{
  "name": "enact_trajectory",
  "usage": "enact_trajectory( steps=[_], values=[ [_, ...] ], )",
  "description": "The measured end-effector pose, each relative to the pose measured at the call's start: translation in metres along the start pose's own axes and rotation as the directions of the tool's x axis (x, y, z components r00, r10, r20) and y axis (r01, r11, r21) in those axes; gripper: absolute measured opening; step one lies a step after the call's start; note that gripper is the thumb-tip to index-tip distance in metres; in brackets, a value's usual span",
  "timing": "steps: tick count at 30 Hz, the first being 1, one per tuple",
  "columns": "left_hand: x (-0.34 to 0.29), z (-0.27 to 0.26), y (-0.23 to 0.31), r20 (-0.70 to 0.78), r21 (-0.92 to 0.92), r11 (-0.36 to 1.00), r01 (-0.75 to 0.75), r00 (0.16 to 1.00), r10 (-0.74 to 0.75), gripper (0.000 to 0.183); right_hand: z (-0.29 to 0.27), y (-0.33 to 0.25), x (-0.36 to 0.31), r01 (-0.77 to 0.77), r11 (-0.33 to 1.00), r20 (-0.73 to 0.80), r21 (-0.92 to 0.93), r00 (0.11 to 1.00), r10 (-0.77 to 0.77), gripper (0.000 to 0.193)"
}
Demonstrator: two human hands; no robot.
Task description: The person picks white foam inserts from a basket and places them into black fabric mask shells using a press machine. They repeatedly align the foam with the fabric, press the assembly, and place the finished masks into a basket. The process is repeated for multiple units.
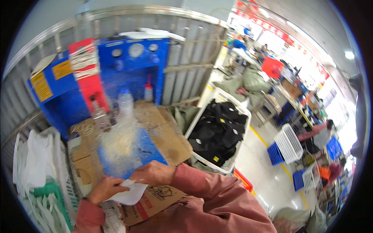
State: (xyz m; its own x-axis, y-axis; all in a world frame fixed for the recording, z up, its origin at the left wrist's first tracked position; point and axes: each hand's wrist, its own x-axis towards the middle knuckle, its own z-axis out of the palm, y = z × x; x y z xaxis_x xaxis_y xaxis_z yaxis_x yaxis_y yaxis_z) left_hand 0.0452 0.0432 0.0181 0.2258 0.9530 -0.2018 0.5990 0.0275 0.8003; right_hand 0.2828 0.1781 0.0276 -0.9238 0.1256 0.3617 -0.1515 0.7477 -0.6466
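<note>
A white, thin, flexible piece [131, 195] with a rounded lower edge hangs between my hands, low in the view. My left hand [105, 189] pinches it at its left side, thumb and fingers pressed together. At its upper right edge, my right hand [155, 173] grips it with bent fingers. Just beyond the hands lies a blue work surface [149, 149], part of it coated with whitish, fibrous residue [118, 141]. A printed cardboard piece [155, 200] shows beneath the white piece, by my lap.
A blue machine housing [108, 54] with gauges stands behind, beside a red panel [86, 73]. Clear plastic bottle [125, 101] and red-tipped bottle [148, 92] stand near it. Right, a white basket [243, 116] holds black pieces; left, another basket [64, 167] holds white pieces.
</note>
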Motion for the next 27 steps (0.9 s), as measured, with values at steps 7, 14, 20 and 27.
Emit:
enact_trajectory(
  steps=[7,14,20,27],
  values=[
    [-0.007,-0.03,0.015,0.208,-0.199,0.921,0.335,0.933,-0.295,0.041,-0.029,0.004,-0.036,-0.176,0.97,-0.088,0.165,0.977,0.192,0.027],
    [-0.024,-0.044,0.027,0.247,-0.173,0.878,0.446,0.883,-0.4,0.033,-0.032,0.017,-0.064,-0.283,0.905,-0.156,0.317,0.926,0.344,0.037],
    [-0.05,-0.051,0.022,0.225,-0.412,0.819,0.398,0.916,-0.332,0.039,-0.03,0.023,-0.073,-0.301,0.895,-0.154,0.328,0.918,0.365,0.038],
    [-0.094,-0.062,0.016,-0.126,-0.403,0.844,0.353,0.892,-0.433,0.035,-0.003,0.029,-0.025,-0.253,0.687,-0.131,0.681,0.881,0.454,0.041]
  ],
)
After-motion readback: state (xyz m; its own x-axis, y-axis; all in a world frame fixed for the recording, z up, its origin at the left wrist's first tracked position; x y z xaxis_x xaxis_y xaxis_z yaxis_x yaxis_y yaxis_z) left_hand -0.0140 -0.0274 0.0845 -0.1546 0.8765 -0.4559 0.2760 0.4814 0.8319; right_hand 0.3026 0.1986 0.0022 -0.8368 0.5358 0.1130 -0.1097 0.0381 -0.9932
